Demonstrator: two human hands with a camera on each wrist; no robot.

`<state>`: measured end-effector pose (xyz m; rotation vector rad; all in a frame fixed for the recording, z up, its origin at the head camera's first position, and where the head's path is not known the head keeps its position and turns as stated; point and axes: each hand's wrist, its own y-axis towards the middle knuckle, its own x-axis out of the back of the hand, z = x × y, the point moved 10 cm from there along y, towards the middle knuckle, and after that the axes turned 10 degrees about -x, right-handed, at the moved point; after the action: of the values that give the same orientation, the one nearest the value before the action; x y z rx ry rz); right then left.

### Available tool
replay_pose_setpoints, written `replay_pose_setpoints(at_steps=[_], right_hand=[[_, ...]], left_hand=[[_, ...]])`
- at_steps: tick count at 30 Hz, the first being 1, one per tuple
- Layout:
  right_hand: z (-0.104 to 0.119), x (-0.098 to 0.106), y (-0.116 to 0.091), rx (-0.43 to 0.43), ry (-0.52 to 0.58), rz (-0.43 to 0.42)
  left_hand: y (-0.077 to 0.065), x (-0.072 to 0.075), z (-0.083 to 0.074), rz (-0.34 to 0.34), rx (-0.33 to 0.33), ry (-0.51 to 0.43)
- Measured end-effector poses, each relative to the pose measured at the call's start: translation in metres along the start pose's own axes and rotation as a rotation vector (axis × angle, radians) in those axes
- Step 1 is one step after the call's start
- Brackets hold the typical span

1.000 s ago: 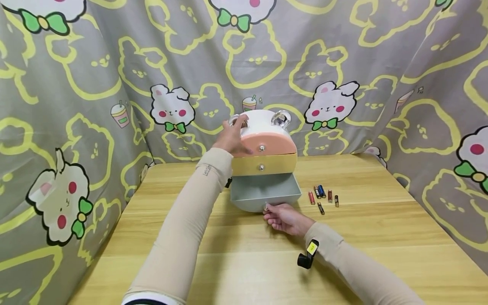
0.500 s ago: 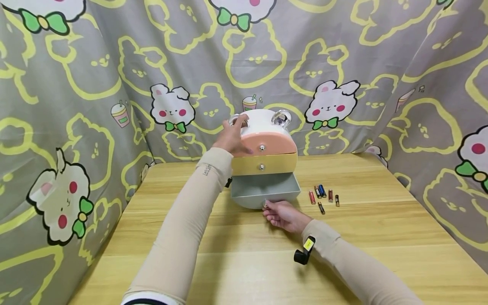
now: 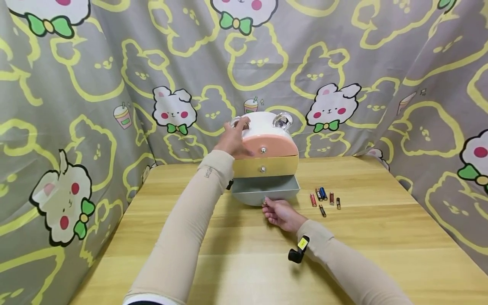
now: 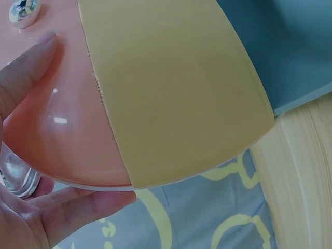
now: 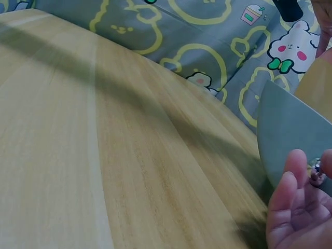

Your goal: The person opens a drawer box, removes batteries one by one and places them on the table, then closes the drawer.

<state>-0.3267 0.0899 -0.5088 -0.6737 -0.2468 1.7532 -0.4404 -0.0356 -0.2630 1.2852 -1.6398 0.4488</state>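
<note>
A small rounded drawer cabinet (image 3: 263, 122) with a white top and clear ear-shaped loops stands on the table. Its orange drawer (image 3: 272, 144) and yellow drawer (image 3: 282, 166) are closed, while the grey bottom drawer (image 3: 245, 198) is pulled partway out and looks bare inside. My left hand (image 3: 231, 140) grips the cabinet's upper left side; in the left wrist view the thumb (image 4: 28, 72) lies across the orange front and the fingers are round the edge. At the grey drawer's front, my right hand (image 3: 284, 215) pinches the shiny knob (image 5: 316, 171) between thumb and fingers.
Several loose batteries (image 3: 323, 194) lie on the wooden table (image 3: 244, 262) right of the grey drawer. A patterned grey curtain (image 3: 213, 51) hangs behind and along both sides. A black wrist camera (image 3: 298, 250) sticks out from the right sleeve.
The grey drawer has slid a little inward toward the cabinet, my right hand moving with its knob. My left hand keeps its hold on the cabinet's side. The batteries stay where they were.
</note>
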Motion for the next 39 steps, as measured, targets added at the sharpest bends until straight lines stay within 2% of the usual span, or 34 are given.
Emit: replay_pose_setpoints(at_steps=[4, 10, 16, 27, 39], right_hand=[[0.005, 0.003, 0.003, 0.013, 0.012, -0.035], [0.014, 0.001, 0.008, 0.047, 0.030, -0.051], [0.012, 0.004, 0.010, 0.029, 0.046, -0.077], [0.016, 0.002, 0.018, 0.026, 0.042, -0.064], [0.020, 0.000, 0.025, 0.042, 0.054, -0.121]], left_hand=[[0.003, 0.001, -0.001, 0.010, 0.009, 0.010], [0.005, 0.009, -0.006, -0.027, -0.017, 0.008], [0.002, 0.005, -0.006, -0.014, -0.006, -0.011], [-0.001, 0.005, -0.001, -0.023, -0.002, -0.017], [-0.002, 0.003, -0.001, -0.013, -0.002, 0.005]])
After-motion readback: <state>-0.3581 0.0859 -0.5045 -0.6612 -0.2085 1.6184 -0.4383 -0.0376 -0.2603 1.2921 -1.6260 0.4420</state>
